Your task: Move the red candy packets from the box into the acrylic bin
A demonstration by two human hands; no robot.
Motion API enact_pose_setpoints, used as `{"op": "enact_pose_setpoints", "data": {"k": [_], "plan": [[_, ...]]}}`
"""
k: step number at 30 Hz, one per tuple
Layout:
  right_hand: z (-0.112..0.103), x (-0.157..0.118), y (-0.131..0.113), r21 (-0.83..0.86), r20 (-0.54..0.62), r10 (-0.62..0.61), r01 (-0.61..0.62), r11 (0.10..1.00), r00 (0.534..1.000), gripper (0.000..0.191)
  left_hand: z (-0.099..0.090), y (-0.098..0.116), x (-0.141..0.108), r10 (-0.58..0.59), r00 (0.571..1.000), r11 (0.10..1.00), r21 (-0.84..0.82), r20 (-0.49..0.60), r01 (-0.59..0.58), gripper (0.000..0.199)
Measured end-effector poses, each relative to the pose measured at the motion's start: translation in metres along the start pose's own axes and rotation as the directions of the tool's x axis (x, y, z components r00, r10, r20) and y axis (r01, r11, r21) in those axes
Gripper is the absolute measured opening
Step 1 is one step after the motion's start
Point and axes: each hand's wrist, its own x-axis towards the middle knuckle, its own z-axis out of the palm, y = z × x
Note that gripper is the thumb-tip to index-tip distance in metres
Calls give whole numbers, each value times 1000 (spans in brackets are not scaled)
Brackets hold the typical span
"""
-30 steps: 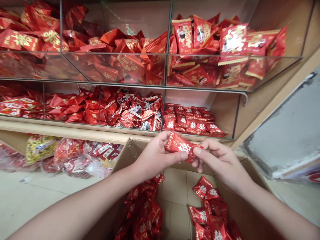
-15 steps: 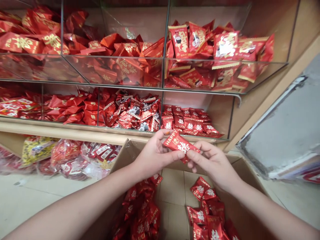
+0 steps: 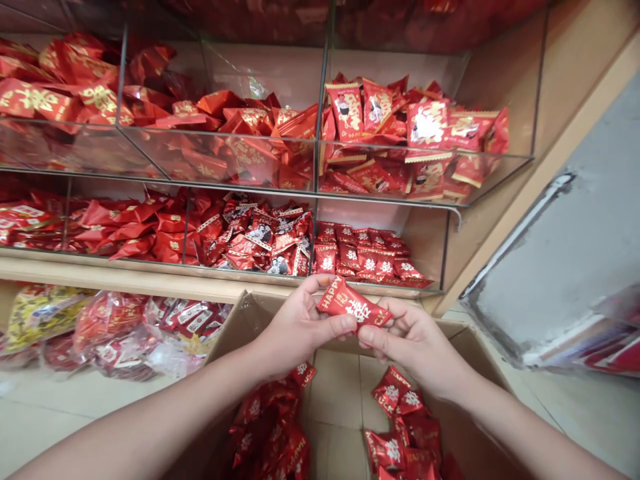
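A small red packet (image 3: 350, 303) with gold and white lettering is stretched between my two hands above an open cardboard box (image 3: 333, 393). My left hand (image 3: 300, 323) pinches its left end, thumb in front. At the packet's lower right, my right hand (image 3: 407, 337) grips it between thumb and fingers. Inside the box, red packets lie in a heap on the left (image 3: 273, 427) and another on the right (image 3: 407, 433), with bare cardboard between them. Matching packets (image 3: 367, 257) stand in rows in the lower right shelf compartment, just behind my hands.
Clear-fronted shelves (image 3: 225, 150) hold many red packets in several compartments. Filled plastic bags (image 3: 115, 320) lie under the shelf at the left. A wooden side panel (image 3: 530, 200) and a grey wall (image 3: 580, 247) stand at the right.
The view has shifted, so the shelves appear lower and a little further left. Both hands still hold the red packet, which now lies slightly flatter, with my right thumb lower on it.
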Motion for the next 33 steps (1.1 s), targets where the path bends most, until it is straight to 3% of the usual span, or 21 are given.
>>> {"op": "enact_pose_setpoints", "data": {"k": [4, 7, 10, 12, 15, 18, 20, 22, 24, 26, 27, 29, 33], "plan": [[0, 0, 0, 27, 5, -3, 3, 1000, 1000, 22, 1, -1, 0, -14, 1000, 1000, -26, 22, 15, 48], [-2, 0, 2, -54, -3, -15, 15, 998, 1000, 19, 1, 0, 1, -45, 999, 999, -12, -12, 45, 43], [-7, -2, 4, -307, -34, -254, 232, 923, 967, 35, -2, 3, 2, -77, 993, 997, -29, -87, 75, 43], [-12, -4, 6, -583, 88, -473, 431, 689, 876, 51, -3, 4, 2, -109, 989, 993, -59, -97, 104, 40], [-18, -7, 7, -782, 369, -564, 575, 242, 739, 41, -4, 5, 2, -153, 985, 988, -36, -74, 151, 42], [-24, -4, 3, -800, 466, -616, 599, 12, 635, 29, -3, 5, 1, -128, 990, 991, 40, -55, 130, 42], [-30, 7, -7, -825, 477, -642, 557, -93, 600, 21, -3, 6, 1, -96, 994, 992, 78, -46, 100, 43], [-39, 26, -20, -882, 434, -644, 442, -163, 629, 13, -4, 7, 1, -65, 996, 990, 118, -62, 72, 49], [-49, 53, -34, -944, 329, -594, 251, -214, 734, 11, -5, 8, 0, -36, 996, 985, 166, -80, 49, 53], [-58, 82, -43, -955, 179, -485, 32, -295, 856, 17, -6, 8, 0, -46, 997, 976, 208, -59, 58, 46], [-61, 96, -45, -943, 109, -431, -44, -331, 896, 18, -6, 7, 0, -61, 998, 970, 235, -31, 66, 40], [-67, 119, -44, -925, 38, -372, -109, -365, 927, 19, -6, 5, -1, -90, 996, 953, 293, 29, 78, 30], [-70, 146, -32, -921, 21, -306, -101, -377, 952, 22, -6, -1, -4, -121, 986, 930, 360, 114, 73, 26]]}}
